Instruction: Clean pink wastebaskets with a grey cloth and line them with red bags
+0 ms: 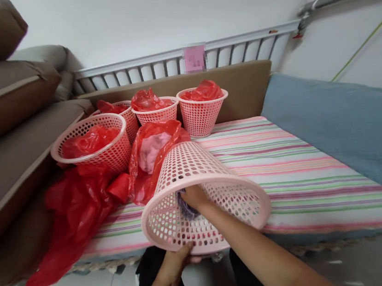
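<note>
A pale pink plastic wastebasket with a perforated wall lies tilted on its side, its mouth facing me. My left hand, a bracelet on its wrist, grips the lower rim. Reaching inside, my right hand presses a greyish-purple cloth against the inner wall; its fingertips are partly hidden by the cloth. Just behind the wastebasket sits an open red plastic bag with a pink cloth in it.
Several similar pink baskets with red bags inside stand at the back and left. A loose red bag hangs over the front edge of the striped sheet. Brown cushions are stacked at left; a blue padded back borders the right.
</note>
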`<state>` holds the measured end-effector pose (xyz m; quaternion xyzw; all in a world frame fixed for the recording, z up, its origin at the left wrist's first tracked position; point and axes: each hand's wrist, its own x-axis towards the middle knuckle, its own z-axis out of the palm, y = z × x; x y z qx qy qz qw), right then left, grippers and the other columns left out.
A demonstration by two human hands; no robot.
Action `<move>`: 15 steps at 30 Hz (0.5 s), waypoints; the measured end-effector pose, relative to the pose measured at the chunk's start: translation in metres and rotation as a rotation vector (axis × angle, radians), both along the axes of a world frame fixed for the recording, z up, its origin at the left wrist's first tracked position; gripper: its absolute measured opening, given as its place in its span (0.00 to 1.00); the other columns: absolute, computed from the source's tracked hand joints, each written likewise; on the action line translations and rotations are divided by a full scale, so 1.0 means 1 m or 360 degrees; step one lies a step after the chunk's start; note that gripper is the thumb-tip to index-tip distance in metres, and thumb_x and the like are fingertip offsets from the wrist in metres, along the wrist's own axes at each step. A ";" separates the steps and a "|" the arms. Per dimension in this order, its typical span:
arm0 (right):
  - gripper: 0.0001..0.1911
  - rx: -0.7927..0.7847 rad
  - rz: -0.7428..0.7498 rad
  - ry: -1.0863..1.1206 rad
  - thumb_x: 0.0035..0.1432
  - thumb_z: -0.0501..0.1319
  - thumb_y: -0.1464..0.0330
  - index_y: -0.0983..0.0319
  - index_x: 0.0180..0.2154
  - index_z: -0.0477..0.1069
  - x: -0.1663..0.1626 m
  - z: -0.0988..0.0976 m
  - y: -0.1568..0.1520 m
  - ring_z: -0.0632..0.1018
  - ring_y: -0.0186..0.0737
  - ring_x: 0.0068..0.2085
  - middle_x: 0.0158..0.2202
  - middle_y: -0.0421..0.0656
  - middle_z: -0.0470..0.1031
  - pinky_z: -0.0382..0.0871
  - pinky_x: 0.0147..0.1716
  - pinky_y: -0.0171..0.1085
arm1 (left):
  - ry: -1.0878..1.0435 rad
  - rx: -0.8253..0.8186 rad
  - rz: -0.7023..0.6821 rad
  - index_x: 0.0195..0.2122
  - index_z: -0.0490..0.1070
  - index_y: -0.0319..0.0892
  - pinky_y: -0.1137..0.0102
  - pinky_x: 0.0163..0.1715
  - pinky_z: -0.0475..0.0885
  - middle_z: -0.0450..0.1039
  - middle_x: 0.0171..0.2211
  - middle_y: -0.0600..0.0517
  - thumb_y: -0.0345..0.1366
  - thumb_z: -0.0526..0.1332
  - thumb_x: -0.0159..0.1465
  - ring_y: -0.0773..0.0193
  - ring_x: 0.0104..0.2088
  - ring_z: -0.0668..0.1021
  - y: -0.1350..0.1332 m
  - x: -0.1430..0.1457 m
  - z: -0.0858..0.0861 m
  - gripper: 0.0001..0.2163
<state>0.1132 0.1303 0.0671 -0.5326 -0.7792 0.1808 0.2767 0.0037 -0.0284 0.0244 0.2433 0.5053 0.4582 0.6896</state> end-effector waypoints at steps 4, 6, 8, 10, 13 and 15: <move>0.25 -0.0016 0.0143 -0.0109 0.50 0.59 0.72 0.61 0.52 0.67 0.015 -0.006 -0.054 0.69 0.47 0.52 0.50 0.47 0.72 0.59 0.54 0.44 | -0.0027 0.0026 -0.0016 0.58 0.61 0.39 0.62 0.34 0.77 0.75 0.48 0.38 0.40 0.74 0.46 0.48 0.42 0.80 -0.001 -0.001 -0.003 0.39; 0.25 -0.0007 0.0225 -0.0141 0.51 0.58 0.72 0.60 0.52 0.66 0.021 -0.007 -0.077 0.68 0.46 0.52 0.50 0.46 0.72 0.58 0.54 0.43 | -0.0048 0.0064 -0.0054 0.58 0.61 0.42 0.64 0.35 0.76 0.75 0.49 0.40 0.38 0.75 0.44 0.50 0.42 0.80 -0.001 0.000 -0.003 0.40; 0.25 -0.0018 0.0262 -0.0145 0.50 0.57 0.72 0.60 0.53 0.66 0.025 -0.005 -0.091 0.68 0.46 0.53 0.50 0.45 0.71 0.57 0.55 0.42 | -0.0075 0.0105 -0.0089 0.58 0.62 0.44 0.66 0.34 0.75 0.74 0.50 0.41 0.37 0.75 0.43 0.51 0.42 0.79 -0.002 0.001 -0.002 0.40; 0.26 -0.0033 0.0253 -0.0136 0.50 0.57 0.73 0.60 0.53 0.66 0.027 -0.003 -0.096 0.67 0.46 0.53 0.51 0.45 0.71 0.57 0.55 0.41 | -0.0087 0.0115 -0.0088 0.57 0.63 0.43 0.67 0.34 0.74 0.74 0.50 0.42 0.36 0.75 0.43 0.52 0.42 0.79 -0.005 0.001 0.001 0.39; 0.26 -0.0028 0.0227 -0.0136 0.49 0.57 0.73 0.60 0.53 0.67 0.027 -0.001 -0.096 0.68 0.45 0.53 0.50 0.45 0.71 0.58 0.54 0.41 | -0.0066 0.0093 -0.0024 0.56 0.65 0.40 0.67 0.33 0.74 0.76 0.46 0.41 0.36 0.75 0.44 0.54 0.39 0.80 -0.010 -0.004 0.009 0.37; 0.27 -0.0012 0.0225 -0.0150 0.49 0.56 0.73 0.61 0.53 0.67 0.026 -0.001 -0.096 0.68 0.45 0.52 0.50 0.46 0.71 0.58 0.54 0.40 | -0.0058 0.0137 0.0046 0.55 0.66 0.37 0.66 0.35 0.74 0.76 0.46 0.40 0.38 0.73 0.47 0.54 0.39 0.79 -0.014 -0.012 0.015 0.34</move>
